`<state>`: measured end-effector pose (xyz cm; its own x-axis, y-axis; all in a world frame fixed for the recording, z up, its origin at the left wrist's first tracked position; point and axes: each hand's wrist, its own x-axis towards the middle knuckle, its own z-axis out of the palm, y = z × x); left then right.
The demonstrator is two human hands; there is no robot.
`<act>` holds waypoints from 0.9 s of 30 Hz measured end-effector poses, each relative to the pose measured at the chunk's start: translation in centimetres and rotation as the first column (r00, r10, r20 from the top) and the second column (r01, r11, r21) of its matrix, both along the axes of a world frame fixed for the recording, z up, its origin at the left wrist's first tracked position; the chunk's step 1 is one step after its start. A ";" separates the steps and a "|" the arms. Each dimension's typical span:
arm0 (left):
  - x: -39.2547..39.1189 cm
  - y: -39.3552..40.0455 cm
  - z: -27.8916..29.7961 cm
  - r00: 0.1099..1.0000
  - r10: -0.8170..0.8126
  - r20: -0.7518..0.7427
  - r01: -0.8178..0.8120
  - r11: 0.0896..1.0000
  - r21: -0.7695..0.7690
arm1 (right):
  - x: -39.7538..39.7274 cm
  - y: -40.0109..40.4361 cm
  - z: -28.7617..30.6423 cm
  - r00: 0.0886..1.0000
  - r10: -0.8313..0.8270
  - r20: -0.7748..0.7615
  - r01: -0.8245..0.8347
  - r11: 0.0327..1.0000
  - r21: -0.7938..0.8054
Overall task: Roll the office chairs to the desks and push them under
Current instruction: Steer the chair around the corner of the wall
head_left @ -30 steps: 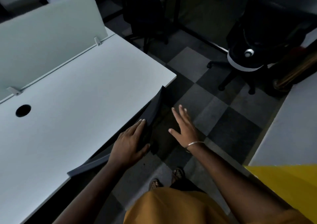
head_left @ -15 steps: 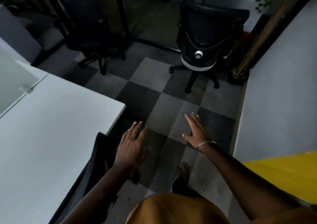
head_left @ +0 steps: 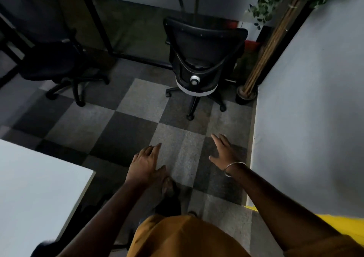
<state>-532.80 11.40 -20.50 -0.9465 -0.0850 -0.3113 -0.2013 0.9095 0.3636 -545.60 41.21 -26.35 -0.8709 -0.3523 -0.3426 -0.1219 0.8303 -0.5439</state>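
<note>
A: Black mesh-back chair (head_left: pixel 204 60) is standing well ahead of both sets of fingertips, backrest facing me, castors on the checkered carpet (head_left: pixel 137 107). That's the one I'm heading for, I'd say.

B: Hands?

A: Left hand (head_left: pixel 145 164) is hovering palm down, fingers loosely together, slightly bent, holding nothing. Right hand (head_left: pixel 224 152) is reaching forward, fingers spread a little, thumb out, bangle (head_left: pixel 234 169) on the wrist. Both empty.

B: How to do it well?

A: I'm thinking: take the backrest top edge with both hands, one at each corner, turn it on its castors, then roll it back toward the white desk (head_left: pixel 35 188), which is lying left of and behind my left fingers. Line the seat up square before pushing under.

B: Second chair?

A: Dark one (head_left: pixel 57 65), far left of the left fingertips, very murky; I can't make out its backrest.

B: Anything else unclear?

A: Desk is cut off by the frame; its underside is hidden. Plant (head_left: pixel 275 6) beyond the right fingers is partly cropped. A dark blob at bottom left, can't tell what.
</note>
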 end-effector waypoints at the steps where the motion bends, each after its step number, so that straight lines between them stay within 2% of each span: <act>1: -1.9 -0.3 -0.1 1.000 -0.007 -0.001 0.007 1.000 0.008 | -1.8 -0.4 -0.1 1.000 -0.003 0.004 0.003 1.000 0.007; 7: -11.8 -3.3 -1.6 0.999 -0.046 0.000 0.046 0.999 0.021 | -12.9 -3.8 0.4 0.990 0.048 -0.134 -0.035 0.994 0.100; 12: -20.4 -6.9 -2.3 0.999 -0.039 0.012 0.038 0.998 0.050 | -22.3 -7.8 2.1 0.990 0.068 -0.126 -0.049 0.988 0.147; 17: -26.9 -8.7 -1.6 0.999 -0.032 0.023 0.030 0.998 0.061 | -31.1 -11.4 4.1 0.969 0.098 -0.226 -0.057 0.982 0.183; 20: -28.9 -9.2 -0.8 1.000 -0.021 0.009 0.020 0.995 0.098 | -36.5 -12.9 6.8 0.924 0.099 -0.368 -0.022 0.978 0.208; 23: -30.8 -9.2 -0.8 0.999 -0.045 0.024 0.042 0.990 0.131 | -42.3 -13.7 9.5 0.891 0.084 -0.447 0.024 0.973 0.230; 27: -33.1 -7.6 -0.2 1.000 0.013 0.027 -0.017 0.988 0.150 | -49.5 -14.0 11.5 0.826 0.097 -0.556 0.053 0.967 0.248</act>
